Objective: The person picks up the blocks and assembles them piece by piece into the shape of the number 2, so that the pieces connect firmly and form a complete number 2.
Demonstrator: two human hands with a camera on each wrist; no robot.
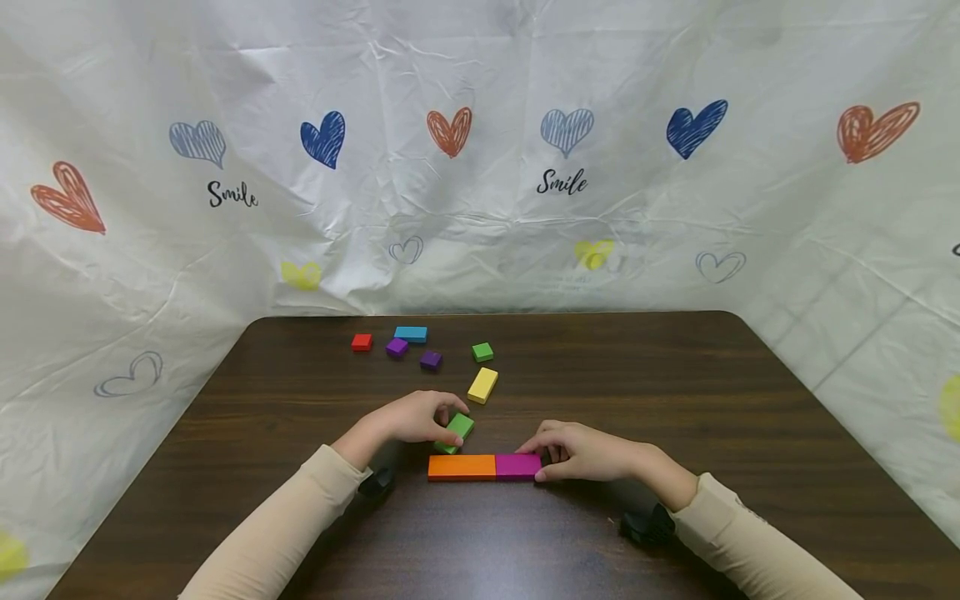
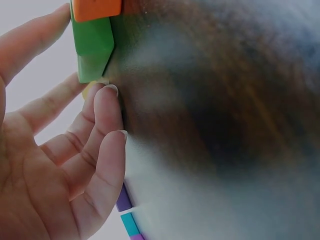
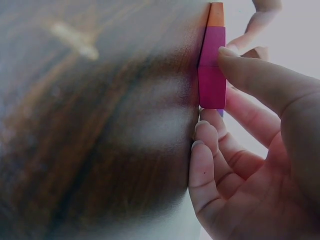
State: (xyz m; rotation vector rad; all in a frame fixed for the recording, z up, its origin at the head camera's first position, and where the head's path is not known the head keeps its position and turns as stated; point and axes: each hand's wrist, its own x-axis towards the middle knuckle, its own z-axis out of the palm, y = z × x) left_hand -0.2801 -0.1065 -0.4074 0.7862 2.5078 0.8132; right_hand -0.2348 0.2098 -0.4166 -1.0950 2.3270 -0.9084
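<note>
An orange block (image 1: 461, 468) and a magenta block (image 1: 516, 468) lie end to end in a straight row on the dark wooden table. My right hand (image 1: 592, 451) pinches the magenta block near its right end, thumb at the near edge and index finger along the far one. Just behind the orange block, a green block (image 1: 460, 425) lies slanted, held between the thumb and index finger of my left hand (image 1: 411, 418). In the left wrist view the green block (image 2: 93, 45) overlaps the orange block (image 2: 97, 9), and the other fingers curl loosely below it.
Beyond the left hand lie a yellow block (image 1: 482, 386) and a small green block (image 1: 482, 352). Farther left are two purple blocks, one (image 1: 431, 360) nearer, plus a blue block (image 1: 411, 334) and a red block (image 1: 362, 342). A white printed curtain (image 1: 480, 192) hangs behind the table.
</note>
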